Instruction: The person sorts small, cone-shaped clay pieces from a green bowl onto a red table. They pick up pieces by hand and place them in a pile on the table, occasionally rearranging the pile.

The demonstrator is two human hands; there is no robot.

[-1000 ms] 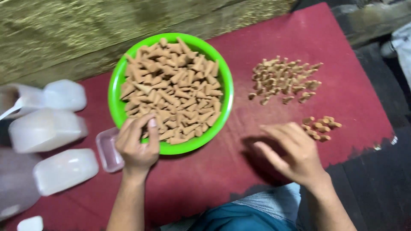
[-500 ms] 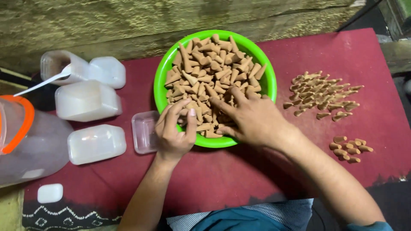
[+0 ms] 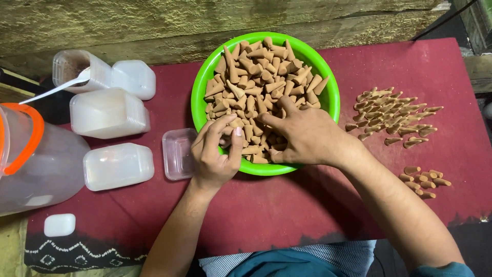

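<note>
A bright green bowl [image 3: 328,87] on a dark red cloth is heaped with small brown cones [image 3: 259,77]. My left hand [image 3: 215,154] rests at the bowl's near rim, fingers curled around a few cones. My right hand [image 3: 302,136] lies palm down inside the bowl on top of the cones, fingers pressed into the heap; what it holds is hidden. A small clear tray [image 3: 177,153] sits just left of my left hand.
Two piles of cones lie on the cloth at right, a larger pile [image 3: 392,115] and a smaller pile [image 3: 423,180]. Stacked white plastic boxes [image 3: 110,113], a tub with a spoon [image 3: 72,69] and a big clear jar [image 3: 36,159] stand at left. A wooden wall runs behind.
My right hand came from the cloth at right into the bowl and now presses deeper into the cones. My left hand stayed at the bowl's near rim. The view shifted.
</note>
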